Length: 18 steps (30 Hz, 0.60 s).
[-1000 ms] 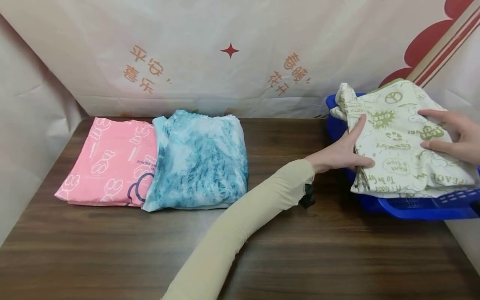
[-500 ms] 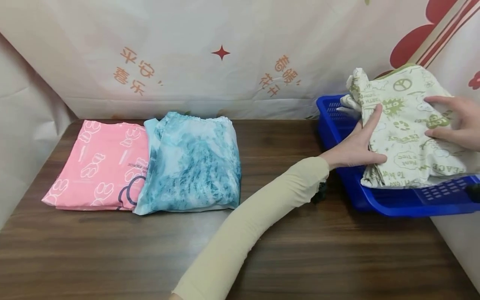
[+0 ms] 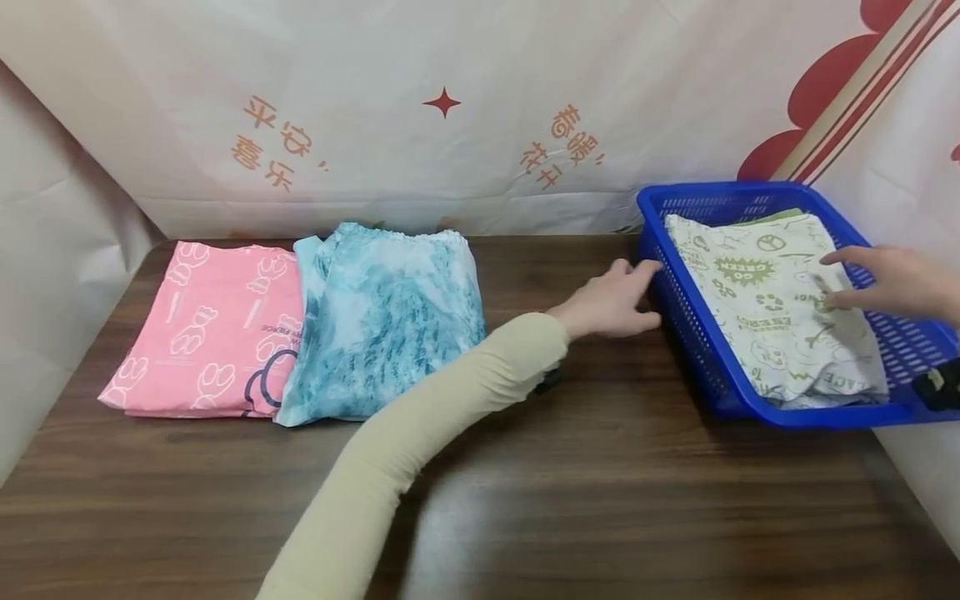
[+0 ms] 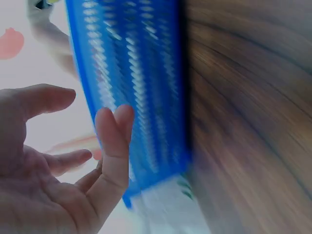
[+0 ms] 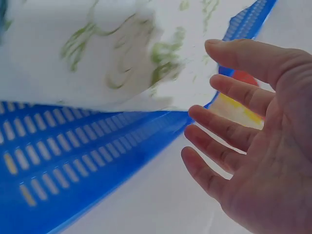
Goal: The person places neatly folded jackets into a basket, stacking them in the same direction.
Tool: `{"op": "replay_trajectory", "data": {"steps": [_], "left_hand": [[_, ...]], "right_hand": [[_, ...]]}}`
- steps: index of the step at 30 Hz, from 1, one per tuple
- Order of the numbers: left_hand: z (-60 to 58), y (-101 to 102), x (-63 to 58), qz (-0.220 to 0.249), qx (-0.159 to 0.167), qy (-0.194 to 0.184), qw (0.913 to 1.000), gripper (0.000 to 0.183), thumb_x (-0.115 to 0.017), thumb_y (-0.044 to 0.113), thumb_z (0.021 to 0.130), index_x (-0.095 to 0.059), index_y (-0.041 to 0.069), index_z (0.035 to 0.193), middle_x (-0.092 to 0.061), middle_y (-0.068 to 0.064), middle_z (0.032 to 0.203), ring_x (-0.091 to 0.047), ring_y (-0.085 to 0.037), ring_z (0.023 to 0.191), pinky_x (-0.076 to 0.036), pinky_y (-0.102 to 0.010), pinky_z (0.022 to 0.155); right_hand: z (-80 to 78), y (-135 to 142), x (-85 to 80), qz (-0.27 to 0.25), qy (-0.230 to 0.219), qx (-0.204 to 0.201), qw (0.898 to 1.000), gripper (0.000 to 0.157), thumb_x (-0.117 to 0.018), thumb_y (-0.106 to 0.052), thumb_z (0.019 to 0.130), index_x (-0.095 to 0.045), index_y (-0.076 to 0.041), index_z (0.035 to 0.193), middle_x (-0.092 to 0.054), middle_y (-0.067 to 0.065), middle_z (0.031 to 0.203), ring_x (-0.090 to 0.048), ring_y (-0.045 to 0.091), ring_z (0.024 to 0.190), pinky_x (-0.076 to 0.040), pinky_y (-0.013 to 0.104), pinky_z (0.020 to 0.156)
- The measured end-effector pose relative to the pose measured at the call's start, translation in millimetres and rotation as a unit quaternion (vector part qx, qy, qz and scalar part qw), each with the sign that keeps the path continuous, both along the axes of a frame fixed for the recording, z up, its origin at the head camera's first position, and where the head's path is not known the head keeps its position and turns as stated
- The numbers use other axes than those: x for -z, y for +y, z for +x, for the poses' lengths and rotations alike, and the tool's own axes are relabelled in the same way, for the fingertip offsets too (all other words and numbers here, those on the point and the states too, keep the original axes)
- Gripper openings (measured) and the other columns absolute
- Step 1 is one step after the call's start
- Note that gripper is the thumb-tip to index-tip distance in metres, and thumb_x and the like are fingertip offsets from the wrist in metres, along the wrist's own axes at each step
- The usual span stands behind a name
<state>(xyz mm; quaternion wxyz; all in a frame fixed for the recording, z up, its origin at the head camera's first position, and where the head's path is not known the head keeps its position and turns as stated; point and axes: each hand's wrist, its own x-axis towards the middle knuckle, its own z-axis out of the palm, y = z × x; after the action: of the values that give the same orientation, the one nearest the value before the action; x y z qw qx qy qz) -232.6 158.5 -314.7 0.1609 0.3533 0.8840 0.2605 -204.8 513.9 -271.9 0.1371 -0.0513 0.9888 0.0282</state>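
A folded white garment with green print lies inside the blue plastic basket at the right of the table. My left hand is beside the basket's left wall with nothing in its grasp; the left wrist view shows its fingers spread and loosely bent near the perforated side. Over the garment's right part hovers my right hand, empty. In the right wrist view its fingers are extended and apart from the cloth. The garment's underside is hidden.
Left on the brown wooden table lie a folded pink garment and a folded blue-and-white garment, whose edge overlaps the pink one. A printed white sheet hangs behind the table.
The green-printed garment has gone from being held above the basket to lying in it. Both hands have let go, and the left hand has moved left, out past the basket's wall.
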Motion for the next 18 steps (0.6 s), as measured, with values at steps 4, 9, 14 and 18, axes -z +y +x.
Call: {"op": "replay_trajectory", "data": {"steps": [4, 9, 14, 18], "left_hand": [[-9.2, -29, 10.8, 0.009, -0.008, -0.015, 0.9998, 0.067, -0.058, 0.032, 0.097, -0.023, 0.019, 0.153, -0.032, -0.012, 0.149, -0.042, -0.023, 0.128, -0.041, -0.034, 0.097], [-12.1, -58, 16.7, 0.012, -0.011, -0.025, 0.9995, 0.065, -0.055, 0.030, 0.099, -0.022, 0.016, 0.153, -0.031, -0.014, 0.150, -0.040, -0.026, 0.130, -0.037, -0.036, 0.101], [-10.0, -82, 19.5, 0.005, -0.030, -0.020, 0.9993, 0.063, -0.056, 0.028, 0.098, -0.025, 0.015, 0.152, -0.035, -0.015, 0.146, -0.045, -0.027, 0.124, -0.039, -0.037, 0.098], [-10.4, -101, 21.4, 0.004, -0.051, -0.015, 0.9986, 0.063, -0.056, 0.026, 0.098, -0.026, 0.014, 0.152, -0.038, -0.015, 0.145, -0.046, -0.027, 0.123, -0.040, -0.039, 0.097]], "right_hand": [[-2.3, -19, -3.8, 0.000, 0.010, -0.011, 1.000, 0.059, -0.070, -0.025, 0.088, -0.044, 0.013, 0.125, -0.043, 0.047, 0.117, -0.048, 0.058, 0.097, -0.041, 0.070, 0.077], [-8.3, -54, -1.1, -0.018, 0.016, -0.053, 0.998, 0.054, -0.067, -0.020, 0.091, -0.046, 0.010, 0.130, -0.041, 0.045, 0.123, -0.039, 0.059, 0.111, -0.035, 0.072, 0.084], [-7.8, -94, 2.9, -0.059, 0.051, -0.119, 0.990, 0.051, -0.068, -0.013, 0.089, -0.048, 0.005, 0.132, -0.043, 0.040, 0.128, -0.039, 0.056, 0.116, -0.034, 0.071, 0.087], [-7.9, -123, 2.2, -0.073, 0.089, -0.161, 0.980, 0.053, -0.072, -0.009, 0.085, -0.051, 0.002, 0.132, -0.046, 0.035, 0.128, -0.042, 0.054, 0.116, -0.035, 0.069, 0.089]]}}
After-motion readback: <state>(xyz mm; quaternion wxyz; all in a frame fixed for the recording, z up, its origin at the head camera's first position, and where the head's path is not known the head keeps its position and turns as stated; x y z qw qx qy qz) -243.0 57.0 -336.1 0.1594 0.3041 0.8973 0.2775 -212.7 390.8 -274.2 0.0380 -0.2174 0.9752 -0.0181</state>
